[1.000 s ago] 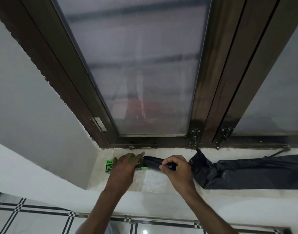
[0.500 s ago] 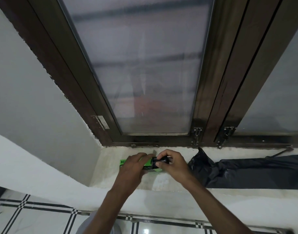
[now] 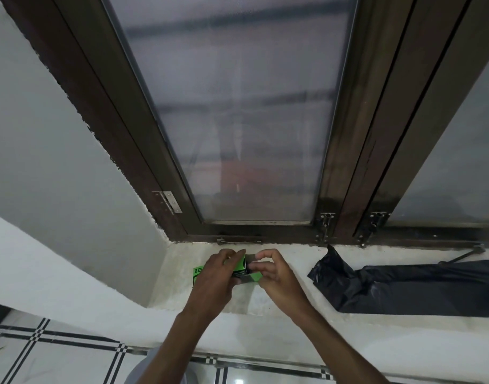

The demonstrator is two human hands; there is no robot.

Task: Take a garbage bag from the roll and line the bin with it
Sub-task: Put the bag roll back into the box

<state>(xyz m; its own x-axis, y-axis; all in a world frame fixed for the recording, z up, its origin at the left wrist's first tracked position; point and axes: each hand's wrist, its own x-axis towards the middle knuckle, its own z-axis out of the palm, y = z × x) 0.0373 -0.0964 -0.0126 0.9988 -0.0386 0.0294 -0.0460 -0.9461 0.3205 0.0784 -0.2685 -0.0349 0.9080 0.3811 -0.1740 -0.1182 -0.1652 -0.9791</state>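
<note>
Rough sill [image 3: 265, 303]: both hands [image 3: 215, 281] [image 3: 276, 275] hold green carton [image 3: 242, 268].

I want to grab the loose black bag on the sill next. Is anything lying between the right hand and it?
Nothing visible does. The right hand is at the open end of the green box, and only bare window sill separates it from the black bag further right. No bin is in view.

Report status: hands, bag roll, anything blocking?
Both hands on green box: left hand grips it, right hand pinches its open end. Detached black bag lies on sill, right. Nothing blocking.
</note>
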